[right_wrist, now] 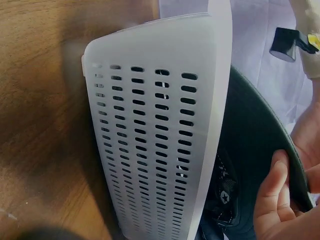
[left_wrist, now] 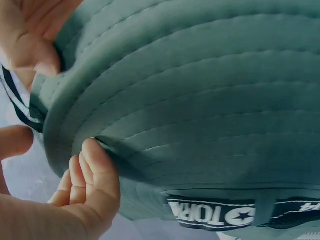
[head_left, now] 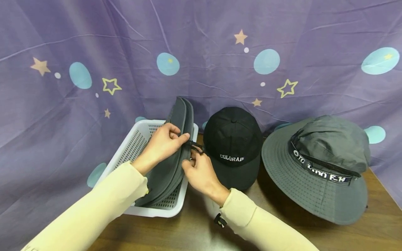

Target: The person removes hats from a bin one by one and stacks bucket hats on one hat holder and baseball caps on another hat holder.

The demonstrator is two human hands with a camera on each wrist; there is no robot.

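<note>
A wide-brimmed grey bucket hat [head_left: 163,179] stands folded, brim edges up, inside a white basket [head_left: 183,204]. My left hand [head_left: 164,141] pinches the upper brim with thumb and fingers. On the brim's right side, my right hand [head_left: 202,172] holds the edge, fingers bent. Between the two hands runs a thin black strap [head_left: 195,145]; its far end is hidden. Stitched rings cover the brim [left_wrist: 200,100] in the left wrist view, above a black lettered band [left_wrist: 212,214]. The right wrist view shows fingers [right_wrist: 277,185] against the dark brim.
Right of the basket sits a black baseball cap [head_left: 233,139] with white lettering. Farther right, another grey bucket hat [head_left: 326,164] rests on the wooden table [head_left: 194,233]. A purple patterned cloth [head_left: 207,69] hangs behind everything.
</note>
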